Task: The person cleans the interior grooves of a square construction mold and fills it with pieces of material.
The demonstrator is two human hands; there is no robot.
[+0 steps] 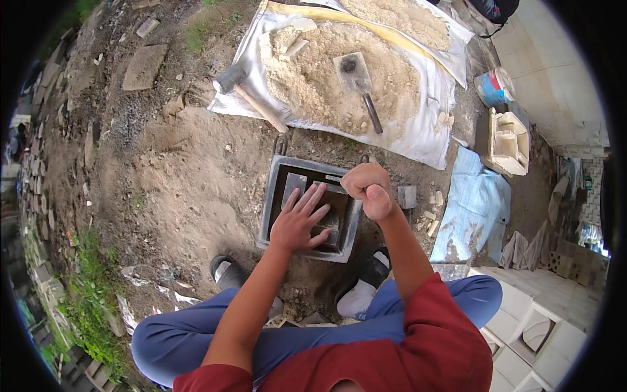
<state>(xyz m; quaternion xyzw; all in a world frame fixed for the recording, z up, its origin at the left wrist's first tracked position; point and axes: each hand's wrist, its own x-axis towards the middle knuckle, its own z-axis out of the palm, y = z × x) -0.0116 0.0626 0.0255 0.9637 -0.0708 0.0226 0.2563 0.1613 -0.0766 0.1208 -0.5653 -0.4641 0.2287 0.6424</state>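
Note:
Between my feet a square grey metal mould [264, 225] sits on the dirt, with flat metal pieces [295, 189] inside it. My left hand [299, 222] lies over the mould's interior, fingers spread and palm down, covering part of the pieces. My right hand [371, 189] is closed in a fist above the mould's far right corner. Whatever it may hold is hidden by the fingers. Just behind that fist shows a small metal loop [364, 159]. Another metal loop handle [281, 144] stands at the far left corner.
Beyond the mould, a white sack sheet [428, 147] bears sandy powder [398, 72], a trowel [368, 108] and a mallet [251, 101]. To the right are a small grey block [407, 196], a blue sack [471, 202], a pale hollow block [508, 144] and a bucket [494, 87].

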